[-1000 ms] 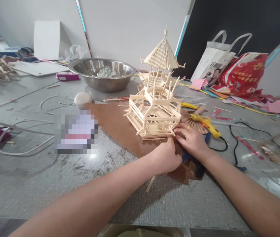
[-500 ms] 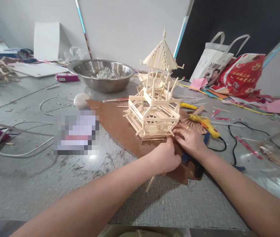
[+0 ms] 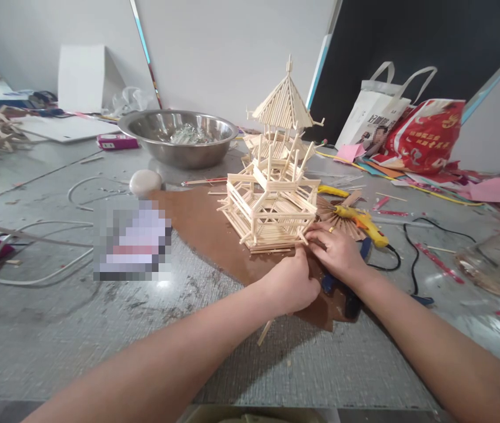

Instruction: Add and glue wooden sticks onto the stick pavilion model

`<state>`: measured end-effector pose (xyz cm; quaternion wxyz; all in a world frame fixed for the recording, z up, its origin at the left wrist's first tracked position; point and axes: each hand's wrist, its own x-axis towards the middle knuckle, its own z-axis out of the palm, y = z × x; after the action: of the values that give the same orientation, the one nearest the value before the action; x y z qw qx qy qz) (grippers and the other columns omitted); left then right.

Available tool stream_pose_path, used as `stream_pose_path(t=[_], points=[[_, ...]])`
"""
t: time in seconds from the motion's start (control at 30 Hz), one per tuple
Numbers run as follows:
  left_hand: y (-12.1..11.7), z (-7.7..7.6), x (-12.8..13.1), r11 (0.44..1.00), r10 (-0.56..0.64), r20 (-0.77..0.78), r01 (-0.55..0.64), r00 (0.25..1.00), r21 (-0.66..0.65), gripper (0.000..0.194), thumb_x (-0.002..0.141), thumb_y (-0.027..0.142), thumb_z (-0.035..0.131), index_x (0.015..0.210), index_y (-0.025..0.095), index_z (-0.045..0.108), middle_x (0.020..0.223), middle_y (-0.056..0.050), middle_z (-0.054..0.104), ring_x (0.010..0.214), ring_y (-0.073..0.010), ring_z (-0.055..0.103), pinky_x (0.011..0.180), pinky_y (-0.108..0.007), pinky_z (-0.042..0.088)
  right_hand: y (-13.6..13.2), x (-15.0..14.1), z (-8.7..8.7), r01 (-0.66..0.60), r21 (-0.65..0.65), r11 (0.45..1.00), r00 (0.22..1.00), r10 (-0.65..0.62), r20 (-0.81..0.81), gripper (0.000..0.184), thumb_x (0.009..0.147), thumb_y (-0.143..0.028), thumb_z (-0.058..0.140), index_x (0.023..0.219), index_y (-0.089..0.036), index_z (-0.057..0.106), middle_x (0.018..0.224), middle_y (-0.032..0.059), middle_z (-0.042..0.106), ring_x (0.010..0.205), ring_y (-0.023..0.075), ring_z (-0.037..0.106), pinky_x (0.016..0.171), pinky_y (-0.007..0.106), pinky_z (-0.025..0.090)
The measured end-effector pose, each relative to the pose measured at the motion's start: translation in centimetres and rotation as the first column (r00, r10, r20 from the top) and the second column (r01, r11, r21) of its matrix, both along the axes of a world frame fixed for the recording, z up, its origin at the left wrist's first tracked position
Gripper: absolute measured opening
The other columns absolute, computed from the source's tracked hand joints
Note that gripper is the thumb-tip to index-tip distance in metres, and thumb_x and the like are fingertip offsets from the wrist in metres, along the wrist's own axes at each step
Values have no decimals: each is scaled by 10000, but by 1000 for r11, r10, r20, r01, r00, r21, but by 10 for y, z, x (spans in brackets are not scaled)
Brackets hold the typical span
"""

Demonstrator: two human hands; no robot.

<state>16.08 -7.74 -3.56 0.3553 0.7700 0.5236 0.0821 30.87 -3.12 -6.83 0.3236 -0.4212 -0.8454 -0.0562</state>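
Note:
A pavilion model (image 3: pixel 271 217) built of pale wooden sticks stands on a brown sheet (image 3: pixel 197 226), its lower tier toward me. Behind that tier rises a pointed stick roof (image 3: pixel 285 106). My left hand (image 3: pixel 291 285) is closed, its fingertips at the model's front right base corner. From beneath this hand a thin wooden stick (image 3: pixel 265 333) juts toward me; the grip itself is hidden. My right hand (image 3: pixel 335 249), a ring on one finger, pinches at the same corner from the right. Beyond it lies a yellow glue gun (image 3: pixel 366 226).
A steel basin (image 3: pixel 179 138) stands behind on the left, near a blurred-out phone (image 3: pixel 137 241) and white cable. Blue-handled pliers (image 3: pixel 329 285) lie partly under my right hand. A clear jar (image 3: pixel 496 261) and a red bag (image 3: pixel 430 135) are at right.
The whole view has shifted slightly, things appearing a little lower and further left. Both hands stay at the model's corner with no clear change of grip.

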Motion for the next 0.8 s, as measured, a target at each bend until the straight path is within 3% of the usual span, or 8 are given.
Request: stream_pose_path(t=[0.13, 0.8], points=[[0, -2, 1, 996, -26, -27, 28, 999, 86, 553, 693, 195, 377, 1203, 2, 288, 881, -206, 602, 687, -245, 597, 498, -282, 415, 1, 0, 0, -4, -8, 1000, 1000, 4, 2, 121, 759, -180, 479, 752, -185, 599, 899, 52, 610, 848, 168, 577, 735, 290, 465], [0, 1, 2, 992, -38, -111, 51, 993, 117, 587, 713, 184, 373, 1245, -11, 219, 913, -196, 601, 735, -231, 608, 572, -278, 440, 1, -1, -1, 6, 3, 1000, 1000, -5, -14, 134, 771, -188, 470, 739, -186, 599, 887, 54, 617, 840, 168, 582, 746, 300, 466]])
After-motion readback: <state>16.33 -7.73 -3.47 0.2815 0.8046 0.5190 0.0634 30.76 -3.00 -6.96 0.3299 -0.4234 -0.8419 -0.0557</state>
